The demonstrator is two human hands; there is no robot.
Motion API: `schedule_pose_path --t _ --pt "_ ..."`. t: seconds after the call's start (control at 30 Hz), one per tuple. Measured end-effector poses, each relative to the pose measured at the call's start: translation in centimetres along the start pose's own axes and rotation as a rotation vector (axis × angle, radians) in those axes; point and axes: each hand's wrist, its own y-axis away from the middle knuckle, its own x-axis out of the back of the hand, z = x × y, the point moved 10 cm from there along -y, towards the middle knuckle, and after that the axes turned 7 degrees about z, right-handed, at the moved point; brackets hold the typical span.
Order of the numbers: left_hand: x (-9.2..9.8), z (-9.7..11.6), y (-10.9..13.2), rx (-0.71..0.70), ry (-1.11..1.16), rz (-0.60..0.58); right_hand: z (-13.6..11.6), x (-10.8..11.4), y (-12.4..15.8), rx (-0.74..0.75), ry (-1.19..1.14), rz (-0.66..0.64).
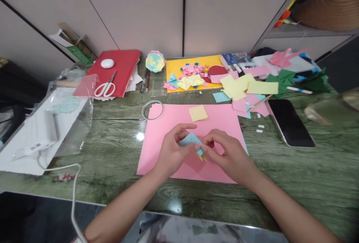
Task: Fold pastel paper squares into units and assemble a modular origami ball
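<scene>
We locate the blue folded paper (191, 139) between both hands, above the pink sheet (157, 157) on the tabletop (114, 134). Our left hand (173, 150) grips its left side between thumb and fingers; our right hand (230, 152) pinches the lower right corner, where yellow paper tips (202, 157) project. We cannot tell how the two colours join. Caution: uneven pulling between the hands could tear that corner or draw the yellow piece loose. Pressing too hard could crease the blue faces off line. A sweeping wrist could displace the yellow folded square (198, 113) or, farther off, the tape roll (143, 114).
</scene>
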Motion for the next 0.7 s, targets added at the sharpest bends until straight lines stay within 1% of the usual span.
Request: schedule_pose_path --t 0.13,0.23,0.33,0.43,0.53,0.6,0.7 --pt "-0.1 0.0 -0.1 0.012 -0.015 -0.016 0.4 -0.4 0.0 -0.038 -0.033 -0.023" --pt "-0.2 0.1 -0.3 -0.005 -0.033 -0.031 1.1 -0.5 0.1 -0.107 -0.074 -0.023" --pt "-0.3 0.4 -0.4 -0.030 -0.003 -0.048 1.7 0.0 0.0 -0.166 -0.105 0.029" --pt "-0.5 0.4 -0.5 -0.019 0.057 -0.093 1.8 0.5 0.0 -0.175 -0.157 0.075" --pt "-0.4 0.3 -0.6 -0.005 0.057 -0.096 2.0 0.9 -0.1 -0.185 -0.191 0.093" --pt "-0.3 0.2 -0.7 0.005 0.054 -0.084 2.1 0.9 -0.1 -0.197 -0.205 0.078" --pt "-0.3 -0.2 -0.9 0.024 0.066 -0.070 1.9 0.4 0.0 -0.203 -0.213 0.013"
